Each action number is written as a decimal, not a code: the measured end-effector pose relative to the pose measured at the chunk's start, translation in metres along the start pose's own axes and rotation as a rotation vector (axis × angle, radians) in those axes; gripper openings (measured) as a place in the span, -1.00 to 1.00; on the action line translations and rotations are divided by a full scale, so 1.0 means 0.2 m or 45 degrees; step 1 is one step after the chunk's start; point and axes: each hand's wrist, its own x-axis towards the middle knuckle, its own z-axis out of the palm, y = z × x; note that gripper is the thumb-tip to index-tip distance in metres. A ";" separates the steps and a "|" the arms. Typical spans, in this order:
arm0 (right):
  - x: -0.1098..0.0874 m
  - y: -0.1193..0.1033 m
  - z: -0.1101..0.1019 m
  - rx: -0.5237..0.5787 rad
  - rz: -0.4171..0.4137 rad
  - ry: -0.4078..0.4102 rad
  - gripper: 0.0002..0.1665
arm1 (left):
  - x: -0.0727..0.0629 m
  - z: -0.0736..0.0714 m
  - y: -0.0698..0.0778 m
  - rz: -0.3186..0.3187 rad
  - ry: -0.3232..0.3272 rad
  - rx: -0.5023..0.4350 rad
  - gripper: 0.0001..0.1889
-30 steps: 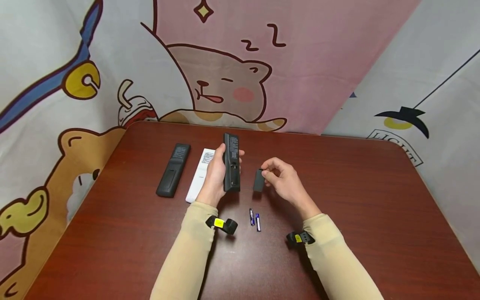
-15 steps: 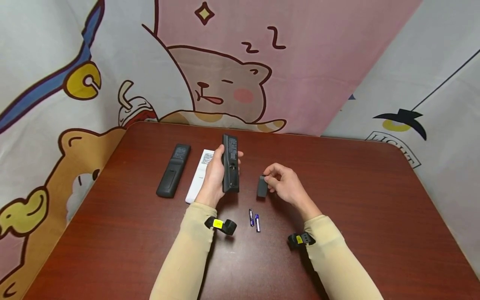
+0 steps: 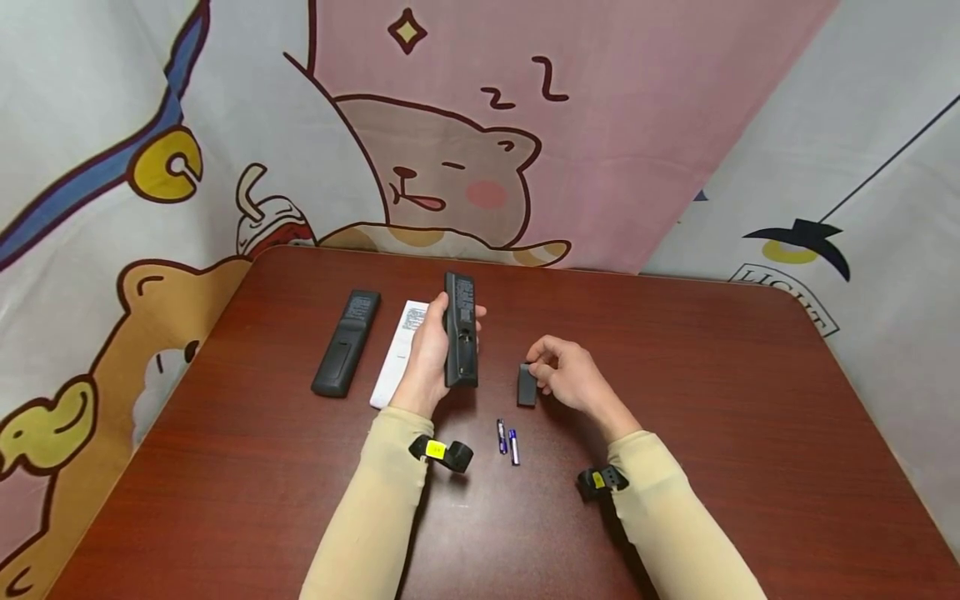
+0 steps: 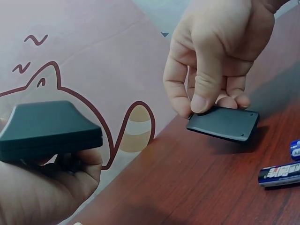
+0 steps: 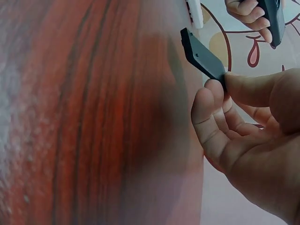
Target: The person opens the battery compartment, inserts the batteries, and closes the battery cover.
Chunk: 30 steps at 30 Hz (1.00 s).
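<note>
My left hand (image 3: 427,350) grips a black remote control (image 3: 461,321) above the table, its back facing up and the battery compartment uncovered. Between thumb and fingers my right hand (image 3: 570,375) pinches the small black battery cover (image 3: 527,386) by its far end. In the left wrist view that cover (image 4: 224,123) is tilted close over the wood; the right wrist view shows the cover (image 5: 202,55) held at the fingertips. Two blue-and-silver batteries (image 3: 507,439) lie on the table between my forearms, nearer to me than the cover.
Left of my left hand, a white remote (image 3: 395,358) lies partly hidden behind the hand. Farther left is another black remote (image 3: 347,342), its cover in place. The brown table (image 3: 712,375) ends at a printed cloth backdrop (image 3: 600,167).
My right hand has drawn the battery cover toward me and slightly right, lowering it toward the table. The left hand and its remote have barely moved.
</note>
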 end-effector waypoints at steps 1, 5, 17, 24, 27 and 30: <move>0.00 0.00 0.00 -0.011 -0.005 -0.003 -0.92 | 0.00 0.00 0.00 0.000 0.000 -0.001 -0.36; 0.01 0.01 0.01 -0.061 -0.008 -0.014 -0.91 | 0.00 0.00 0.00 -0.001 -0.006 -0.003 -0.38; 0.01 0.02 0.00 -0.233 -0.050 0.013 -0.91 | 0.00 -0.01 -0.01 -0.002 -0.002 -0.011 -0.38; 0.01 0.02 -0.01 -0.268 -0.047 0.008 -0.92 | 0.01 -0.01 -0.02 0.000 -0.003 -0.020 -0.37; 0.01 0.02 -0.01 -0.277 -0.030 0.010 -0.92 | 0.01 -0.01 -0.02 -0.005 0.002 -0.036 -0.36; 0.01 0.03 -0.01 -0.296 -0.018 0.012 -0.91 | 0.02 -0.01 -0.02 -0.013 0.008 -0.042 -0.37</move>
